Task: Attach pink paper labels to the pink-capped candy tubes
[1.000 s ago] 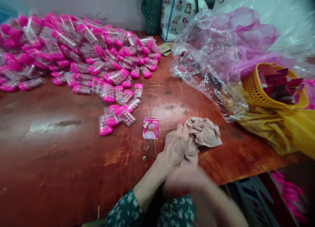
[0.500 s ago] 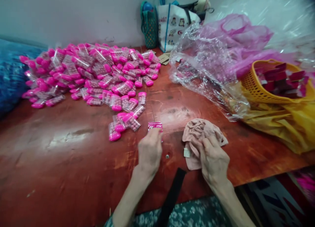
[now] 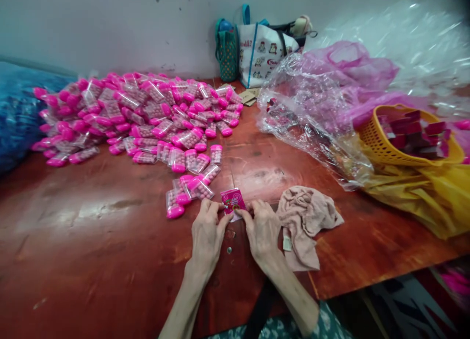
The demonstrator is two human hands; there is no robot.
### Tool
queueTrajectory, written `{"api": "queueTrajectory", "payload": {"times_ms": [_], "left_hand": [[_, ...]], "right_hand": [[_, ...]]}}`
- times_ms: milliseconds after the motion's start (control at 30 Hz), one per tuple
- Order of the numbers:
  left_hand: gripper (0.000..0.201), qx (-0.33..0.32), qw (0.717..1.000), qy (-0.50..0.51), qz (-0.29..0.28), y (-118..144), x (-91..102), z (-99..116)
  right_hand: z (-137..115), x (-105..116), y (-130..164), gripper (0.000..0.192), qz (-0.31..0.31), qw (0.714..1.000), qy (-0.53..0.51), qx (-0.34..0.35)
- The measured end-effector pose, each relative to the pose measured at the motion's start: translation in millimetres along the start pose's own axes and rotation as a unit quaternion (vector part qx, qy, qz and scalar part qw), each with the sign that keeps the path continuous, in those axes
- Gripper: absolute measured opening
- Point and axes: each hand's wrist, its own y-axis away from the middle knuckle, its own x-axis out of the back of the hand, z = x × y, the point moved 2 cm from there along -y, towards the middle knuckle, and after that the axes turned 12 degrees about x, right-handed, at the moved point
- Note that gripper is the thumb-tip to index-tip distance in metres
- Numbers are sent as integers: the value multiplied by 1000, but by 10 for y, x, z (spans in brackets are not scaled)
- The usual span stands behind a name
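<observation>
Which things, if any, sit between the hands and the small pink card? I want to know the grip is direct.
None visible. The left hand and right hand both pinch the small pink card directly; the beige cloth lies off to the right.

We observe one small pink card (image 3: 233,202), a flat printed sachet label with a round pink graphic and red markings on its face. It sits tilted, face toward us, low over the red-brown tabletop (image 3: 91,231). Our left hand (image 3: 206,236) pinches its left edge and our right hand (image 3: 262,233) pinches its right edge, fingertips touching it.
</observation>
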Motion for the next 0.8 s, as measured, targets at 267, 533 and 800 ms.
{"api": "queueTrajectory", "payload": {"times_ms": [267, 533, 800], "left_hand": [[9, 19, 1000, 5, 4, 32, -2, -1], [15, 55, 980, 180, 69, 40, 113, 3], [10, 200, 835, 509, -59, 71, 68, 122]], "right_hand": [[62, 94, 98, 20, 24, 995, -86, 51], [83, 426, -79, 27, 4, 985, -170, -27], [-267, 314, 7, 13, -61, 904, -398, -145]]}}
